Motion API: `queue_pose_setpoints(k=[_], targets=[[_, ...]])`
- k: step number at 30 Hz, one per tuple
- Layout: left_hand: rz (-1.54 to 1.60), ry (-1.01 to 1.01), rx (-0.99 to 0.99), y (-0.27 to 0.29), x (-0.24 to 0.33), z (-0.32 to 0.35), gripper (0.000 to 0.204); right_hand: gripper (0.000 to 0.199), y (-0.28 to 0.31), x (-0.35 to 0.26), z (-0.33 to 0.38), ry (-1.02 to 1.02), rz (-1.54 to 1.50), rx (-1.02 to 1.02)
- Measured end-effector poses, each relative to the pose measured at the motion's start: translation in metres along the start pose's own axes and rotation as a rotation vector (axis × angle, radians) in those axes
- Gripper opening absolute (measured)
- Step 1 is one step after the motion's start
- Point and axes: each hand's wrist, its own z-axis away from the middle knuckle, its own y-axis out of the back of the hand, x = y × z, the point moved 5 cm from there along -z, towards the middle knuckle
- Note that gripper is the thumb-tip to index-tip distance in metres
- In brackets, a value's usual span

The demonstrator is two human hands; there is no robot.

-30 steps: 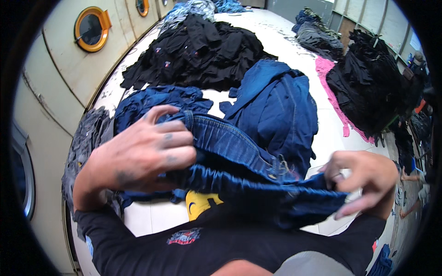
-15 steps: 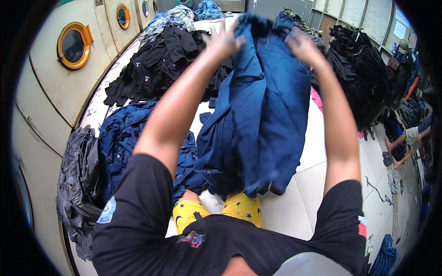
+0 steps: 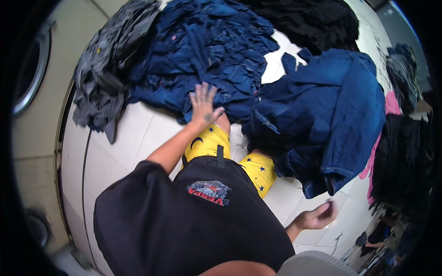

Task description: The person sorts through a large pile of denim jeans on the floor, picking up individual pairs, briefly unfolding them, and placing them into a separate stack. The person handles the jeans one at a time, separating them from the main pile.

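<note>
My left hand (image 3: pixel 204 106) is open, its fingers spread, over the near edge of a rumpled heap of dark blue garments (image 3: pixel 207 43). Whether the fingertips press on the cloth I cannot tell. My right hand (image 3: pixel 316 216) is low on the right, its fingers curled in and nothing visible in them. It is apart from a thicker stack of blue denim garments (image 3: pixel 317 101), just below that stack's near corner. The stack lies in front of my right leg, with a sleeve or leg of cloth along its right side.
Grey garments (image 3: pixel 108 69) lie left of the blue heap, beside a cream machine with a round door (image 3: pixel 32 69). Black garments (image 3: pixel 304 20) are piled beyond. At the right are pink cloth (image 3: pixel 391 103) and another black pile (image 3: pixel 403 161). White tiles (image 3: pixel 133 126) cover the floor.
Both hands have come off the blue denim garment they held up, and it now lies on the stack at right. My view has turned down and left.
</note>
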Motion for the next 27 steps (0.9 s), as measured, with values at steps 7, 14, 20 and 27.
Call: queue_pose_setpoints(k=[7, 14, 20, 27], targets=[[-0.039, 0.522, -0.521, -0.049, -0.108, -0.01, 0.129, 0.013, -0.113, -0.074, 0.054, 0.184, -0.18, -1.026], [0.015, -0.13, -0.387, -0.086, -0.026, -0.071, 0.134, 0.018, -0.165, -0.115, 0.049, 0.296, -0.178, -1.186], [0.109, 0.335, -0.486, -0.116, -0.05, -0.066, 0.046, 0.019, -0.159, -0.12, 0.062, 0.243, -0.192, -1.286], [1.107, -0.086, -0.141, 0.118, -0.039, -0.098, 0.014, 0.023, -0.152, -0.098, 0.029, -0.045, -0.332, -1.178]])
